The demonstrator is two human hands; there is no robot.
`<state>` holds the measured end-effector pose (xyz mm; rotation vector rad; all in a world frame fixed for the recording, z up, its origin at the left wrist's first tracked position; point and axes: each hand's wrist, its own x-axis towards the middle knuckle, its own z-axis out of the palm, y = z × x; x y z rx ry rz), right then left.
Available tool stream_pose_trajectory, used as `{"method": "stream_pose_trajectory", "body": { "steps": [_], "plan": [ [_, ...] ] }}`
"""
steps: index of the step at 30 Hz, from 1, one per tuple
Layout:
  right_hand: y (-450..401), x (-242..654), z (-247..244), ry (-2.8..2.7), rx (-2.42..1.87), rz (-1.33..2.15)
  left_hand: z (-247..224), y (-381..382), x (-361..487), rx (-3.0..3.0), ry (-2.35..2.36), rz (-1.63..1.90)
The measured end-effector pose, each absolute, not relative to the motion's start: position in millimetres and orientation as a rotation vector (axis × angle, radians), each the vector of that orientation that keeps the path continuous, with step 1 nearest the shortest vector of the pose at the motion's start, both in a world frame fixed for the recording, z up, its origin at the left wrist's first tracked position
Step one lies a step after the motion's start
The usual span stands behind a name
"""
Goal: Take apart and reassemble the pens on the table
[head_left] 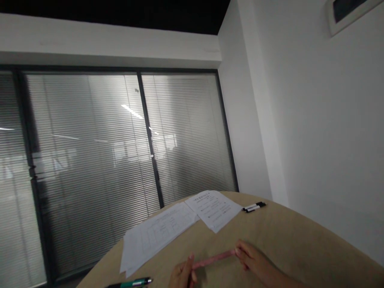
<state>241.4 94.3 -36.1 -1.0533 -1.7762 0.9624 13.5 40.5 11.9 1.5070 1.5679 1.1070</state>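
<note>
A thin pinkish-red strip stretches between my two hands, just above the table at the bottom of the head view. My left hand is closed on its left end, the thumb on top. On the right end, the fingers of my right hand are pinched together. The strip looks straight and slopes up a little toward the right. What it is made of cannot be made out. Part of my left hand is cut off by the lower edge.
Printed sheets lie to the left on the round wooden table, with another sheet farther back. Black-and-white markers rest near the far edge. A green and black pen is at the lower left. Glass panels with blinds stand behind.
</note>
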Motion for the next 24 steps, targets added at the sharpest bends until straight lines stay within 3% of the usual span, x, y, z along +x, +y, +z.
{"method": "stream_pose_trajectory", "body": {
  "steps": [15,24],
  "plan": [
    [99,236,-38,-1.61,-0.925,1.154,0,56,9,1.46,1.591,0.964],
    [99,238,-40,-1.659,-0.917,1.178,8,39,13,1.396,1.521,1.081]
  ]
}}
